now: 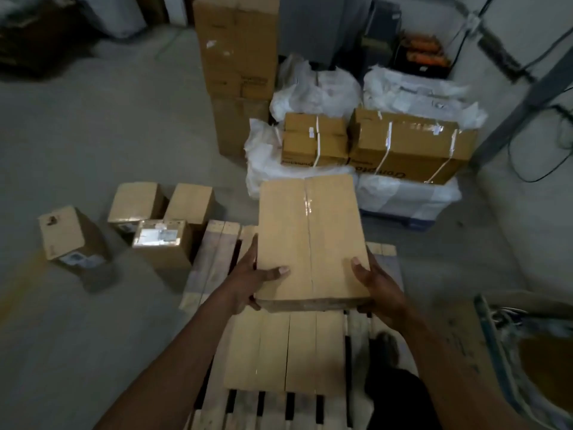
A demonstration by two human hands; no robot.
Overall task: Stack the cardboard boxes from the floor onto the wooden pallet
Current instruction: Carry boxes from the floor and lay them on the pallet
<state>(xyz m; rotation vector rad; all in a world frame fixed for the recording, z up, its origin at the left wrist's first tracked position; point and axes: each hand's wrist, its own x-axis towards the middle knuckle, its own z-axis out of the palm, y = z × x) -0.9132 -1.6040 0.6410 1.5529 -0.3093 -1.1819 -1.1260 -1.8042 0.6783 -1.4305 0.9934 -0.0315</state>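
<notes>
A long cardboard box (311, 240) is being held over the wooden pallet (214, 252) by the left hand (251, 276) and right hand (376, 283), probably above the far slats, and is best being lowered flat, lined up beyond the near box (285, 352).

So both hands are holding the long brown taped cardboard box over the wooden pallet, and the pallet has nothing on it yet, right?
Not quite. The head view shows the wooden slatted pallet already carrying flat brown cardboard boxes. The left hand and right hand do hold the long brown taped cardboard box above it.
</notes>
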